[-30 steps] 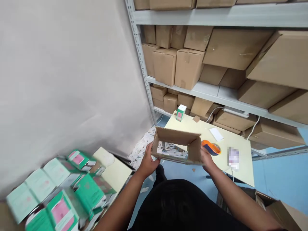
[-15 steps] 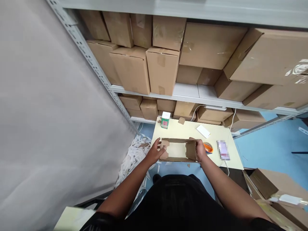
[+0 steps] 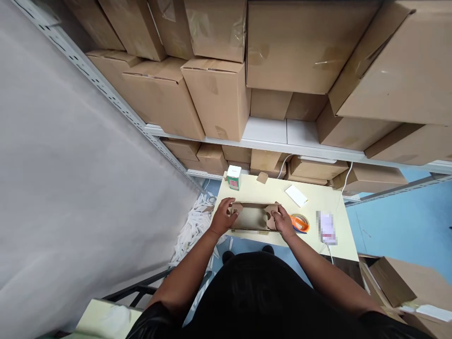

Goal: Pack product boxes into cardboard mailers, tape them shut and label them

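Observation:
A narrow cardboard box (image 3: 250,218) lies between my two hands at the near edge of the pale yellow table (image 3: 268,188). Its top is open, and the inside looks bare. My left hand (image 3: 223,217) grips the left end, with the thumb over a small end flap. At the other end my right hand (image 3: 282,220) holds the box, thumb pressed on the right flap, which is folded inward. Just right of that hand are orange and blue tape rolls (image 3: 299,223).
On the table stand a green and white small box (image 3: 233,178), a white flat box (image 3: 296,195) and a blurred phone (image 3: 326,228) with a cable. Shelves of cardboard boxes (image 3: 215,99) rise behind. White paper scraps (image 3: 192,230) cover the floor at left; an open carton (image 3: 399,282) is at right.
The right end flap has folded inward under my right thumb. The box has come down nearer the tabletop, and its inside looks darker. My view has shifted closer to the shelves.

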{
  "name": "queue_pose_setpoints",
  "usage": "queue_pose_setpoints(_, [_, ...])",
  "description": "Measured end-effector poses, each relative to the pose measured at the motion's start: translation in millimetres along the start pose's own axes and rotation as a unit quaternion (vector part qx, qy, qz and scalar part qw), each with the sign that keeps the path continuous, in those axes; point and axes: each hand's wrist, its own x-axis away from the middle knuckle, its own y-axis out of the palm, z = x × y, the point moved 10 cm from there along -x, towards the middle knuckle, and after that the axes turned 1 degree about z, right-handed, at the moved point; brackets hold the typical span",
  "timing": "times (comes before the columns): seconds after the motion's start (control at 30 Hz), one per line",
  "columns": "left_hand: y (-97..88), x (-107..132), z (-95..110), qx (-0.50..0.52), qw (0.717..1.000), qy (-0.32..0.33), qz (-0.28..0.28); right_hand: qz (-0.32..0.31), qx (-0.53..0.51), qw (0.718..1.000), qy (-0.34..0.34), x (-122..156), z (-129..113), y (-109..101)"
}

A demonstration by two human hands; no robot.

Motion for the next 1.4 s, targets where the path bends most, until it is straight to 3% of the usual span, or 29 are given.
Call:
queue_pose_setpoints(0.17, [-6.4, 7.0, 12.6, 0.022, 0.998, 0.034, -0.048, 0.047, -0.017, 0.998, 0.038, -9.0, 12.3, -7.1])
queue_pose_setpoints(0.37, [-15.5, 22.3, 13.3, 0.076, 0.993, 0.053, -0.078, -0.041, -0.132, 0.990, 0.033, 6.1, 12.9, -1.4])
queue_pose_setpoints(0.47, [-9.1, 25.6, 12.2, 0.079, 0.991, 0.051, -0.094, -0.096, -0.110, 0.988, -0.045, 23.3, -3.9, -10.4])
queue_pose_setpoints(0.57, [-0.7, 25.9, 9.1, 0.072, 0.991, 0.045, -0.100, -0.122, 0.017, 0.976, -0.178, 44.4, -26.9, -17.9])
queue_pose_setpoints(0.63, [4.3, 26.0, 6.1, 0.069, 0.992, 0.040, -0.100, -0.116, 0.085, 0.964, -0.225, 52.1, -33.0, -19.2])
queue_pose_setpoints(0.87, [23.5, 31.5, -0.5, 0.050, 0.992, 0.055, -0.105, 0.046, 0.186, 0.965, -0.178, 35.7, -19.3, -23.2])
queue_pose_setpoints(1.03, [45.8, 35.0, -18.1, -0.037, 0.994, 0.022, -0.096, 0.034, 0.222, 0.963, -0.150, 35.6, 0.3, -6.4])
queue_pose_setpoints(1.17, [56.0, 37.4, -25.7, -0.056, 0.996, 0.016, -0.066, 0.037, 0.200, 0.971, -0.127, 31.3, 14.2, -7.7])
queue_pose_setpoints(1.4, [65.8, 35.9, -6.4, -0.176, 0.980, 0.065, -0.061, 0.020, 0.198, 0.973, -0.113, 21.1, 18.4, 0.8])
